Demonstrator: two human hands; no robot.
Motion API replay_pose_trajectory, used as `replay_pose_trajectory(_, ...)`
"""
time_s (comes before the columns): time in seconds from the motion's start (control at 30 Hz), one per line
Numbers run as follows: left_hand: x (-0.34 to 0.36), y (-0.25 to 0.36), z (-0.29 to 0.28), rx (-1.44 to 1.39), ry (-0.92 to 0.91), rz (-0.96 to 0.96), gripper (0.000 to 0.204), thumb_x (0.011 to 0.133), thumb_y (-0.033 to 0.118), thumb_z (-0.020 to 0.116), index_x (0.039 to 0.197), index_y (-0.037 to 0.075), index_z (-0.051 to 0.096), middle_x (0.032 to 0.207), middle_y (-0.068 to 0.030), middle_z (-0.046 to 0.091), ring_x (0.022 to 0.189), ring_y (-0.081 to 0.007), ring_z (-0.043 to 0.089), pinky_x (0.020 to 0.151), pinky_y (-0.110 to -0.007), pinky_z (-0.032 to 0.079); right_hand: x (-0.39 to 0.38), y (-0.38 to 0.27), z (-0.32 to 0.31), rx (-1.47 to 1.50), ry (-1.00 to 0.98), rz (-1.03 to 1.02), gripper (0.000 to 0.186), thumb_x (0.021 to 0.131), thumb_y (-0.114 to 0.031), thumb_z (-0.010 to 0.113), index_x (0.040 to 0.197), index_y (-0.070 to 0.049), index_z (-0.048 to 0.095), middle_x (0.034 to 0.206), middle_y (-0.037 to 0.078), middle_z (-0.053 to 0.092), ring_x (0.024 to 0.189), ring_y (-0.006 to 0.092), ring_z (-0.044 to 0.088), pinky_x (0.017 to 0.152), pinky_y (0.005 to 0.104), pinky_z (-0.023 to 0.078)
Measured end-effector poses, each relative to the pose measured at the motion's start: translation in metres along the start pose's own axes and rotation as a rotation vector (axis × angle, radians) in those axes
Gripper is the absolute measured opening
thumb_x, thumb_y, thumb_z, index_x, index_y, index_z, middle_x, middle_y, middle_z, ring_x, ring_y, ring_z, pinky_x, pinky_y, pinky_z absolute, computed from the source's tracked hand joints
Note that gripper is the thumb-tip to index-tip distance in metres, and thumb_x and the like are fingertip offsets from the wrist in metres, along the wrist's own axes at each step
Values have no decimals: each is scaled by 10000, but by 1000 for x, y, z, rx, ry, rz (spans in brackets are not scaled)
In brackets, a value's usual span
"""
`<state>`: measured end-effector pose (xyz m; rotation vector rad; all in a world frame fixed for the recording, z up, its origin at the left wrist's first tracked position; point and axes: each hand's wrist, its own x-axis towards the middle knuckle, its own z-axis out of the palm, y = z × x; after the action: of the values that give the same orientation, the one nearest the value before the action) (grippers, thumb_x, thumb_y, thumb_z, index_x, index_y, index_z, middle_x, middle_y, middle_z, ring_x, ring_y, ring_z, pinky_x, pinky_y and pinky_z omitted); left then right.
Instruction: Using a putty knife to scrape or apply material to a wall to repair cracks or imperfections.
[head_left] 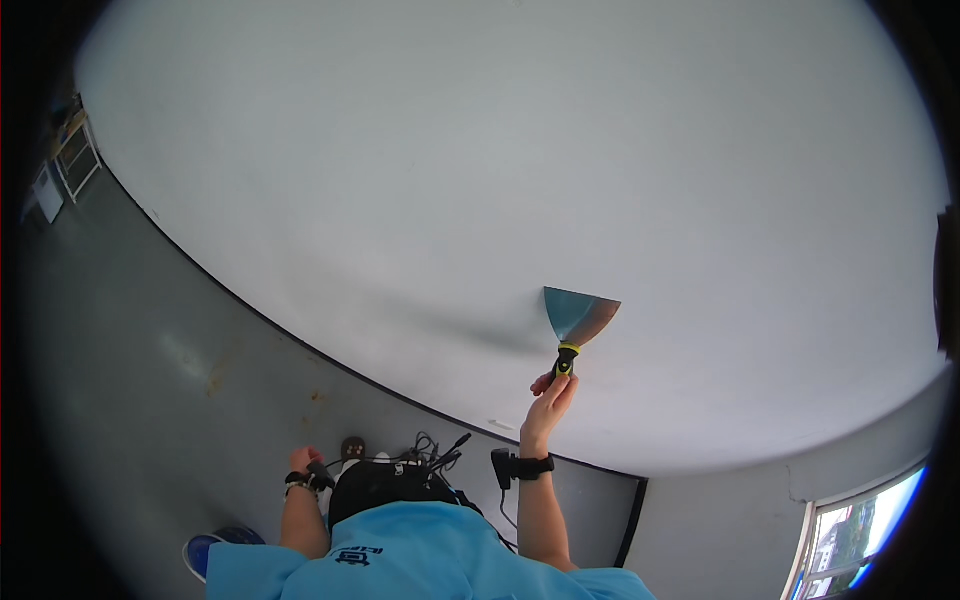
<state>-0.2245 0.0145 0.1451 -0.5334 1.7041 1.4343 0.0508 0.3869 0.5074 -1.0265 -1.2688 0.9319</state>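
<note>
My right hand (551, 405) is raised in front of the white wall (420, 160), wrapped round the black and yellow-green handle of a putty knife (580, 316). Its wide, shiny metal blade points up at the wall, and a soft shadow spreads to the left of it. Whether the blade's edge touches the wall or stands just off it, I cannot tell. Low beside my waist hangs my left hand (304, 459), away from the wall. It is small in the picture and its fingers are too unclear to read; no object shows in it.
A dark baseboard (255, 316) runs along the wall's foot above the grey floor (150, 370). Black cables (440, 455) bunch at my waist. At the far left stands a white metal frame (78, 160). A window (860, 535) is at the lower right.
</note>
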Motion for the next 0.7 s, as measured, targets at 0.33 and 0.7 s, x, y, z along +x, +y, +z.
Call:
replay_pose_trajectory(0.33, 4, -43, 16, 42, -13, 1, 262, 886, 166, 459, 916, -50, 604, 824, -175, 663, 693, -284, 655, 601, -399, 528, -9, 21, 6, 295, -102, 160, 323, 1030, -356, 300, 950, -66, 418, 771, 41, 504, 612, 103, 489, 557, 251, 396)
replay_pose_trajectory(0.7, 6, -53, 7, -119, -38, -8, 259, 871, 154, 474, 931, -66, 595, 841, -202, 650, 698, -318, 656, 608, -432, 537, -10, 16, 10, 239, -204, 185, 448, 1017, -447, 272, 1068, -34, 439, 842, 73, 538, 585, 115, 491, 535, 242, 386)
